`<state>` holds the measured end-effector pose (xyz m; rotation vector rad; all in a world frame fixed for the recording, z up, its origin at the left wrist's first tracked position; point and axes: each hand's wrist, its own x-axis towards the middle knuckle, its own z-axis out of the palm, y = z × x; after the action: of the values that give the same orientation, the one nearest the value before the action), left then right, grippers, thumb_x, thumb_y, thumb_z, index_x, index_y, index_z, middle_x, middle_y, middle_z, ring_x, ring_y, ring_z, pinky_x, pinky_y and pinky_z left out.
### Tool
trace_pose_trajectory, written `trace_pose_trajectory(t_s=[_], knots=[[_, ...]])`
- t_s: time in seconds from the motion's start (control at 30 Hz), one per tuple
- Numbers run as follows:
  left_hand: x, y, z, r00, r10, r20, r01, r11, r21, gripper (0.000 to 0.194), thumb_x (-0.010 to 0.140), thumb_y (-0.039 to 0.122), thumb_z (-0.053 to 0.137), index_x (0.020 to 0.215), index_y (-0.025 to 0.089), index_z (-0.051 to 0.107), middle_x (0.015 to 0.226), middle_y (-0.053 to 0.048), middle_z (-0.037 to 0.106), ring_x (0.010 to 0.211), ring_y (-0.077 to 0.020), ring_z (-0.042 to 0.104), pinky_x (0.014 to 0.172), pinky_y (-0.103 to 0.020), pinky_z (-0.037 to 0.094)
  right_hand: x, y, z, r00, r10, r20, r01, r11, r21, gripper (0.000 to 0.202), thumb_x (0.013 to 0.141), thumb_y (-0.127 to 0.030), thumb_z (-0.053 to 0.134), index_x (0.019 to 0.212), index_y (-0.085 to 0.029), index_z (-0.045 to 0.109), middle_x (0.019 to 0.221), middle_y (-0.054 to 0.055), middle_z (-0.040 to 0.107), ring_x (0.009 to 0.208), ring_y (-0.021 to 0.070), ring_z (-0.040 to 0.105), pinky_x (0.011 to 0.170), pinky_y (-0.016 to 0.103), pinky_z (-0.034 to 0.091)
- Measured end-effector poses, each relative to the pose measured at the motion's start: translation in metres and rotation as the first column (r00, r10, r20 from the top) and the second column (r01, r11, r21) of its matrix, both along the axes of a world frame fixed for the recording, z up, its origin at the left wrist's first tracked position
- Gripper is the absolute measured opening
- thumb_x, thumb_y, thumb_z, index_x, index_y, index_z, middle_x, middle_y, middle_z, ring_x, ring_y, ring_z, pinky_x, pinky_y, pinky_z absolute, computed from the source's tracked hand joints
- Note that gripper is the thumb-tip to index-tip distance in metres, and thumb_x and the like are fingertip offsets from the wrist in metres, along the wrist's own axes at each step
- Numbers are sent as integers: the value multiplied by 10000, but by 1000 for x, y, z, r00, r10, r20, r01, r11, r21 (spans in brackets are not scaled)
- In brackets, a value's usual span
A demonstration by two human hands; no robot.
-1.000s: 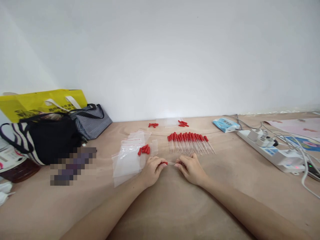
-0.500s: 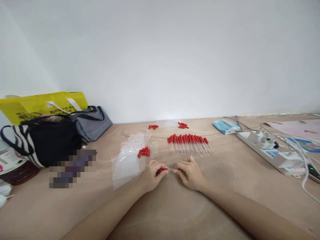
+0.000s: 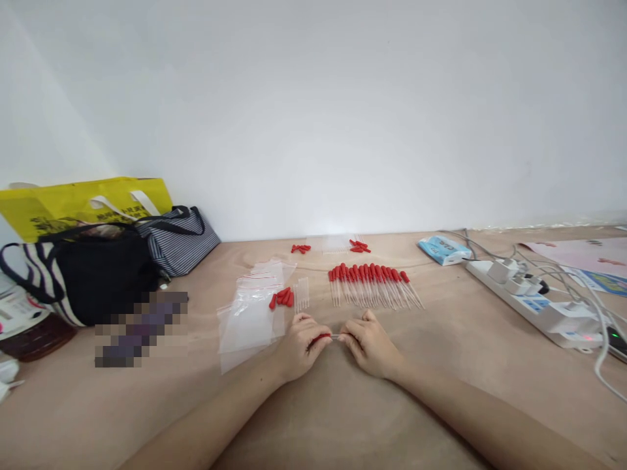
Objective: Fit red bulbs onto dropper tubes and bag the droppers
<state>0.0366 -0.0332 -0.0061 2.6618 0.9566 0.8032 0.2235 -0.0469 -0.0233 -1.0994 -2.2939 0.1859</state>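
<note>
My left hand is closed round a red rubber bulb, most of it hidden by the fingers. A thin clear dropper tube runs from the bulb to my right hand, whose fingers pinch its other end. Beyond my hands lies a row of droppers with red bulbs and clear tubes pointing towards me. Loose red bulbs rest on clear zip bags left of my left hand, and several bare tubes lie beside them.
Farther back are more red bulbs and another small pile of bulbs near a clear bag. A blue tissue pack and a white power strip with cables lie right. Striped bag, black bag and yellow bag stand left.
Less of the red bulb shows, as my left fingers cover more of it. The tube between my hands appears slightly shorter. Both hands stay in nearly the same place.
</note>
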Motion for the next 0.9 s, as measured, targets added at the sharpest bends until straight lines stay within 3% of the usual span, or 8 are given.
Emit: trace_pose_trajectory(t_s=[0.2, 0.33, 0.47, 0.6, 0.7, 0.8, 0.9], knots=[[-5, 6, 9, 995, 86, -48, -86, 996, 12, 210, 854, 231, 384, 787, 194, 579, 767, -13, 659, 748, -146, 559, 865, -363, 269, 2, -2, 14, 996, -37, 78, 35, 999, 27, 178, 851, -238, 404, 824, -208, 578, 776, 19, 611, 752, 148, 503, 664, 280, 235], [-9, 7, 13, 991, 112, -69, -109, 993, 46, 178, 844, 270, 415, 843, 213, 584, 863, -20, 654, 853, -172, 543, 866, -357, 272, 3, -6, 19, 991, -31, 133, 29, 999, 20, 157, 811, -206, 448, 834, -215, 603, 768, 29, 619, 753, 155, 500, 669, 289, 247], [-20, 13, 12, 944, 330, -7, -326, 936, 130, 361, 778, 360, 506, 1109, 217, 487, 1103, -70, 560, 1042, -236, 455, 901, -389, 264, 5, 7, 16, 984, -175, 30, 176, 982, -64, 179, 797, -205, 439, 779, -214, 617, 781, 23, 638, 755, 157, 532, 680, 285, 287], [-37, 26, 8, 813, 582, -15, -577, 809, 112, 375, 736, 321, 550, 1091, 209, 505, 1118, -84, 528, 1051, -269, 432, 873, -416, 309, 8, 38, 16, 872, -476, -113, 455, 874, -170, 211, 796, -243, 420, 832, -192, 622, 812, 45, 654, 780, 180, 561, 696, 289, 321], [-49, 35, 6, 736, 674, -62, -670, 739, 68, 350, 713, 281, 572, 1051, 198, 537, 1077, -83, 529, 1020, -272, 449, 838, -402, 358, 3, 59, 19, 765, -636, -102, 613, 767, -189, 221, 782, -249, 438, 918, -175, 595, 788, 48, 655, 786, 189, 570, 728, 302, 305], [-58, 42, 5, 730, 678, -80, -678, 734, 32, 311, 718, 259, 563, 1014, 164, 559, 1000, -85, 538, 970, -242, 491, 842, -354, 386, -3, 73, 19, 698, -714, -46, 700, 695, -165, 202, 776, -245, 443, 898, -167, 584, 761, 58, 650, 792, 203, 569, 735, 321, 278], [-64, 46, 5, 746, 661, -77, -662, 749, 8, 299, 727, 244, 549, 1003, 132, 565, 974, -95, 542, 955, -230, 510, 861, -335, 388, -6, 81, 15, 672, -740, 10, 734, 665, -140, 178, 774, -241, 437, 848, -164, 579, 745, 65, 644, 780, 211, 565, 725, 333, 259]])
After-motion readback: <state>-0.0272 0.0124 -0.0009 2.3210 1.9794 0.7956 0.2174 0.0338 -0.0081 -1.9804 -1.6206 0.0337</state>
